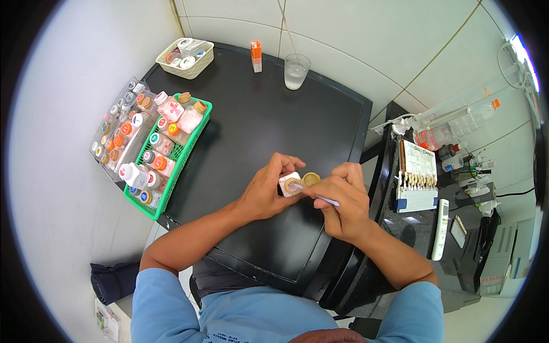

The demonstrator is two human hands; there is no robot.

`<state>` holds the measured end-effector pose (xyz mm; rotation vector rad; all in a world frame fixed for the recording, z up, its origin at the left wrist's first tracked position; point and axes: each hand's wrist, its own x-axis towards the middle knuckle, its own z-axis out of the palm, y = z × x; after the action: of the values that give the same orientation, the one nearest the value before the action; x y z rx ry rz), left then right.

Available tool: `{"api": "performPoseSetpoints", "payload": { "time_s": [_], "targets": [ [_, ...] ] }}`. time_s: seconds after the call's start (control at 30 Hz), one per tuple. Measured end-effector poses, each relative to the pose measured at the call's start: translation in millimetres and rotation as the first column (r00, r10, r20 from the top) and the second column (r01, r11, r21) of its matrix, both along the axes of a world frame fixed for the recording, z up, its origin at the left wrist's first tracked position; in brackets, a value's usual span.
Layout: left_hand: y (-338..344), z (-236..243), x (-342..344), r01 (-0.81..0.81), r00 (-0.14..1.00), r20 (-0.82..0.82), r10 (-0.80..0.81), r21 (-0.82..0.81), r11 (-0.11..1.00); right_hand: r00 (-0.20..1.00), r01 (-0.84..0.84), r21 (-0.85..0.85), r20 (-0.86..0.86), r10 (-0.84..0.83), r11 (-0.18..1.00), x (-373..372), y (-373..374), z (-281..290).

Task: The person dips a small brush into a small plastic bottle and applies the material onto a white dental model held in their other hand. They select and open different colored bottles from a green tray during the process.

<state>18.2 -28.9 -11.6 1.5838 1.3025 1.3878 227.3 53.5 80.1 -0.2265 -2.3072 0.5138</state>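
Note:
My left hand (264, 191) is closed around a small white bottle (283, 180) above the black table. The bottle's tan flip cap (311, 179) hangs open on its right side, and the mouth faces up toward me. In my right hand (347, 201), thumb and fingers pinch a thin, pale stick-like tool (327, 200). Its far end reaches to the bottle's mouth; whether the tip touches powder inside is too small to tell.
Several capped bottles fill a green basket (201, 128) and a clear rack (98, 128) at left. Farther back stand a cream basket (197, 70), an orange-and-white box (256, 56) and a glass (296, 74). A tooth shade guide (417, 182) and a white remote (440, 230) lie on the right counter.

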Motion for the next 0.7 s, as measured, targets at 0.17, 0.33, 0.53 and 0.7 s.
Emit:
{"api": "performPoseSetpoints", "payload": {
  "time_s": [0.17, 0.33, 0.53, 0.7],
  "targets": [
    [-3, 0, -1, -0.004, 1.000, -0.020, 0.003, -0.092, 0.996, 1.000, -0.010, -0.016, 0.013, 0.010, 1.000, 2, 0, -3],
    [-1, 5, -2, -0.006, 0.995, -0.096, 0.013, 0.073, 0.997, 0.998, -0.024, 0.057, -0.049, 0.027, 0.998, 6, 0, 3],
    [0, 7, -2, 0.061, 0.990, -0.135, -0.052, 0.066, 0.996, 0.995, 0.081, 0.154, 0.050, -0.089, 0.985, -3, 5, -1],
    [0, 5, -3, 0.047, 0.982, -0.184, -0.030, 0.090, 0.995, 0.999, 0.027, 0.021, 0.046, -0.028, 0.999, 0, 5, -1]
  ]
}}
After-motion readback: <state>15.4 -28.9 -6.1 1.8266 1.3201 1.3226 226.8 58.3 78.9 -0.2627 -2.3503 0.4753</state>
